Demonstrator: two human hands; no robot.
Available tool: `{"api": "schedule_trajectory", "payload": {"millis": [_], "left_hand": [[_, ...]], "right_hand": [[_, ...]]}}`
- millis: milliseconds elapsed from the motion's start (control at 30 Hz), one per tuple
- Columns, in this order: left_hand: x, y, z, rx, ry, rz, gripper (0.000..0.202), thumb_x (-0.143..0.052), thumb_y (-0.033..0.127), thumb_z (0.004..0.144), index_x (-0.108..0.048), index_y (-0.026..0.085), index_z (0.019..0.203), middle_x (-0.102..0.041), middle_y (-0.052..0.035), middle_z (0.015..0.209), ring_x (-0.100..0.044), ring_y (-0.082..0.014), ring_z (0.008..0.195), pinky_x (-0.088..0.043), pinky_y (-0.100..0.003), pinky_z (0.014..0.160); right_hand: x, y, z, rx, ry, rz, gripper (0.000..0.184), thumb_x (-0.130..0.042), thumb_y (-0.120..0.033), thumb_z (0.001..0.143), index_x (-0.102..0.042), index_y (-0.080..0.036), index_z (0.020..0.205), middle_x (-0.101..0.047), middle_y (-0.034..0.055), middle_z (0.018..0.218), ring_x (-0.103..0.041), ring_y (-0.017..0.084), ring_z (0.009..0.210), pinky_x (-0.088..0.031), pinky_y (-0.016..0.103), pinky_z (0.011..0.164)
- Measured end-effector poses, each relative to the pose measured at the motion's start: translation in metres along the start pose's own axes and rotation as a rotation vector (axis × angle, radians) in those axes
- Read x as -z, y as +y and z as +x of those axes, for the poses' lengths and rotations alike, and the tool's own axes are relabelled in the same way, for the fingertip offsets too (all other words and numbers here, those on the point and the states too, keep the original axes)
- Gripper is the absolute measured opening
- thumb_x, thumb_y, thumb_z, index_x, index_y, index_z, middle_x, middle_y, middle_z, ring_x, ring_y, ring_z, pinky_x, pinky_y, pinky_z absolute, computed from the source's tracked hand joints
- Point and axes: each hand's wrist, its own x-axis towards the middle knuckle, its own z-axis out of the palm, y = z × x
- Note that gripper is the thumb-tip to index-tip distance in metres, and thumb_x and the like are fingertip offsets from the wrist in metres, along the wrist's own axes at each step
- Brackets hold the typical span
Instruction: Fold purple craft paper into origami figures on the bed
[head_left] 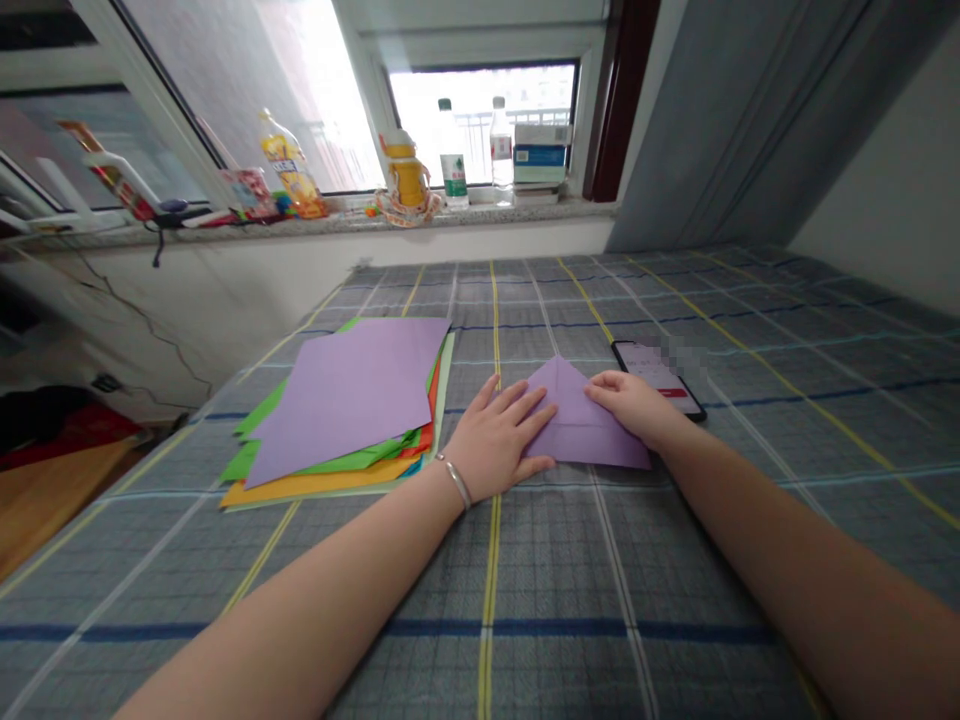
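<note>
A sheet of purple paper (574, 425), folded to a peak at its far end, lies on the checked cloth between my hands. Creases run down its middle and across it. My left hand (499, 435), with a silver bangle at the wrist, rests on the paper's left side, fingers spread out. At the right slanted edge, my right hand (626, 400) has thumb and fingers pinched together on the paper. Just beyond that hand lies a phone (660, 375) with a lit screen, partly covered by the hand.
Left of my hands is a stack of coloured paper (352, 390), purple on top. Along the windowsill (345, 225) stand a yellow cup (407, 175), a yellow-labelled bottle (292, 170), clear bottles (501, 150) and boxes (540, 158). A grey curtain (720, 120) hangs at the right.
</note>
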Motion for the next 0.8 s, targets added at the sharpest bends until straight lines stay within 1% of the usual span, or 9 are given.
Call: {"api": "schedule_trajectory", "payload": {"millis": [133, 233, 333, 433, 533, 633, 700, 800], "left_hand": [[0.001, 0.0, -0.001, -0.011, 0.053, -0.025, 0.068, -0.048, 0.062, 0.088, -0.039, 0.023, 0.143, -0.037, -0.0097, 0.151, -0.032, -0.0308, 0.139, -0.014, -0.052, 0.116], [0.002, 0.0, -0.003, -0.004, 0.071, -0.044, 0.067, -0.051, 0.057, 0.088, -0.039, 0.022, 0.143, -0.036, -0.0089, 0.152, -0.032, -0.0299, 0.138, -0.02, -0.049, 0.115], [0.002, 0.0, -0.003, 0.018, 0.081, -0.06, 0.064, -0.053, 0.053, 0.089, -0.04, 0.022, 0.143, -0.036, -0.0079, 0.152, -0.035, -0.0292, 0.137, -0.026, -0.046, 0.112], [0.002, 0.0, -0.003, 0.01, 0.091, -0.074, 0.064, -0.055, 0.05, 0.088, -0.04, 0.022, 0.143, -0.036, -0.0081, 0.152, -0.038, -0.0294, 0.134, -0.03, -0.046, 0.108], [0.001, 0.001, -0.001, -0.009, 0.103, -0.069, 0.063, -0.056, 0.044, 0.087, -0.04, 0.021, 0.143, -0.038, -0.0084, 0.151, -0.041, -0.0298, 0.131, -0.033, -0.045, 0.106], [0.001, 0.001, -0.001, -0.017, 0.135, -0.029, 0.055, -0.053, 0.033, 0.089, -0.042, 0.02, 0.141, -0.043, -0.009, 0.147, -0.045, -0.0286, 0.128, -0.037, -0.044, 0.101], [0.002, -0.001, -0.001, -0.027, 0.194, -0.004, 0.046, -0.047, 0.025, 0.092, -0.047, 0.021, 0.138, -0.05, -0.008, 0.142, -0.049, -0.0259, 0.125, -0.04, -0.042, 0.097], [0.004, -0.005, -0.002, -0.067, 0.303, 0.003, 0.035, -0.04, 0.022, 0.097, -0.056, 0.025, 0.129, -0.06, -0.0034, 0.131, -0.054, -0.0208, 0.12, -0.04, -0.039, 0.096]], "right_hand": [[-0.005, -0.007, -0.007, -0.095, 0.041, 0.246, 0.014, -0.055, -0.034, 0.079, -0.057, -0.021, 0.082, -0.066, 0.002, 0.072, -0.06, 0.017, 0.061, -0.045, 0.028, 0.054], [-0.011, -0.015, -0.011, -0.167, 0.06, 0.402, 0.013, -0.053, -0.034, 0.081, -0.053, -0.022, 0.087, -0.066, 0.0009, 0.072, -0.06, 0.018, 0.06, -0.048, 0.03, 0.056], [-0.019, -0.021, -0.015, -0.198, 0.042, 0.538, 0.01, -0.05, -0.03, 0.083, -0.048, -0.024, 0.091, -0.067, 0.0006, 0.075, -0.062, 0.017, 0.063, -0.051, 0.031, 0.06], [-0.026, -0.022, -0.018, -0.209, 0.006, 0.588, 0.01, -0.05, -0.026, 0.083, -0.048, -0.024, 0.093, -0.067, 0.0019, 0.077, -0.063, 0.017, 0.067, -0.052, 0.031, 0.064], [-0.032, -0.021, -0.02, -0.212, -0.026, 0.61, 0.013, -0.052, -0.027, 0.082, -0.05, -0.023, 0.094, -0.067, 0.0031, 0.079, -0.062, 0.018, 0.069, -0.052, 0.033, 0.065], [-0.036, -0.023, -0.023, -0.204, -0.069, 0.707, 0.014, -0.055, -0.025, 0.078, -0.052, -0.021, 0.09, -0.066, 0.0027, 0.076, -0.062, 0.018, 0.069, -0.051, 0.033, 0.067], [-0.036, -0.029, -0.026, -0.202, -0.138, 0.777, 0.01, -0.056, -0.021, 0.075, -0.052, -0.02, 0.085, -0.066, 0.0029, 0.076, -0.061, 0.016, 0.069, -0.05, 0.03, 0.067], [-0.035, -0.038, -0.031, -0.209, -0.245, 0.853, 0.009, -0.057, -0.016, 0.073, -0.055, -0.019, 0.082, -0.067, 0.0034, 0.079, -0.059, 0.014, 0.067, -0.049, 0.027, 0.065]]}}
